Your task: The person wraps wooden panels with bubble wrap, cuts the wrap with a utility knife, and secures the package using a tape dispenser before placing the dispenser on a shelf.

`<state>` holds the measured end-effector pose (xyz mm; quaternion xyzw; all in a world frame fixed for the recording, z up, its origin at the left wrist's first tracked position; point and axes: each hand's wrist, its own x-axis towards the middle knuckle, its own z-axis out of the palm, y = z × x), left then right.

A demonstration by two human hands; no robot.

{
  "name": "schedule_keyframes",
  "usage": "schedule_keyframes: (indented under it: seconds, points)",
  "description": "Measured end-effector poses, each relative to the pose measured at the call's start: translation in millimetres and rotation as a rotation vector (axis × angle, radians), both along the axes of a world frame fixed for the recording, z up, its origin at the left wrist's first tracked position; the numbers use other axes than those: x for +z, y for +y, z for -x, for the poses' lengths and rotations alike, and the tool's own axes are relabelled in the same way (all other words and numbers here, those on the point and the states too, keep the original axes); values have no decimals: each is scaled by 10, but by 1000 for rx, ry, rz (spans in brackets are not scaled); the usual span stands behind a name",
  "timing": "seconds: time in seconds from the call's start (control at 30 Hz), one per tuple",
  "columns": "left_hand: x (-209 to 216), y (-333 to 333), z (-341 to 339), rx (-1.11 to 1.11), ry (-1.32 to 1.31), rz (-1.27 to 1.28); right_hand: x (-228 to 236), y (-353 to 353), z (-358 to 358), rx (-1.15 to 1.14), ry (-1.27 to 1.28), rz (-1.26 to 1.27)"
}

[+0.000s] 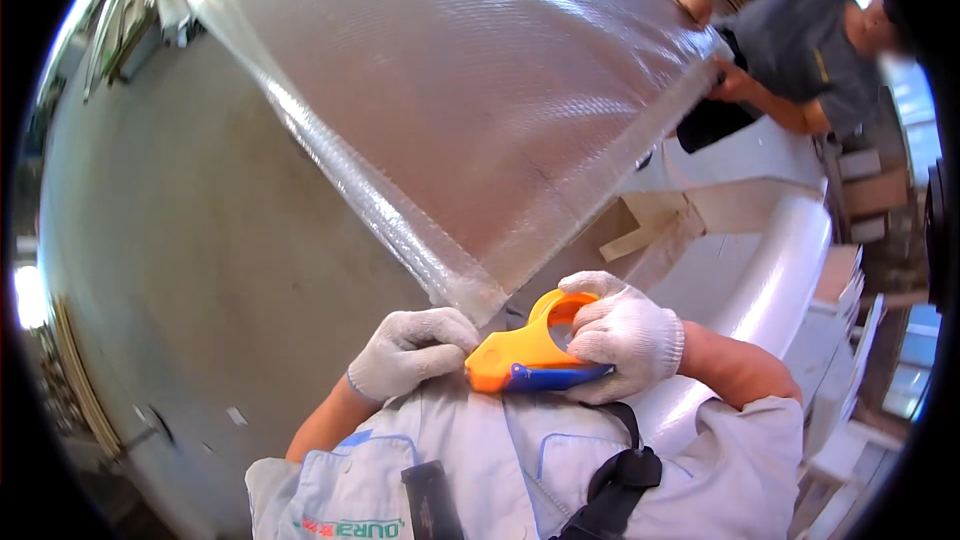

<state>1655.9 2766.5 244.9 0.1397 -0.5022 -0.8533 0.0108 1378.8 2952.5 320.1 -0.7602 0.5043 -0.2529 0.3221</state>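
Gloved right hand [622, 332] grips orange-and-blue scissors [530, 355] close to the chest, blades pointing left; gloved left hand [412, 348] pinches the near corner of a bubble-wrap sheet [480, 110] — its long fold running far-left, just above the blades.

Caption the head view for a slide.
Gloved right hand holds orange-blue scissors at a stretched bubble wrap sheet's corner, left hand beside; a co-worker holds the far end.

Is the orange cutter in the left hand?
No, the right hand grips the orange cutter; the left hand holds the bubble wrap sheet edge.
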Motion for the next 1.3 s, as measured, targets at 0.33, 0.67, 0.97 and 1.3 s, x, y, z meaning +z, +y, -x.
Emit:
schedule_keyframes:
  seconds: [0.33, 0.67, 0.97, 1.3]
  points:
    - [-72, 832, 200, 661, -112, -103, 170, -591, 494, 408, 165, 22]
    - [134, 1451, 806, 740, 149, -89, 132, -602, 1304, 719, 102, 67]
    - [48, 1961, 1019, 1285, -235, -27, 278, -581, 1399, 599, 364, -261]
    - [-966, 1630, 732, 1687, -558, 464, 336, -672, 1685, 203, 672, -312]
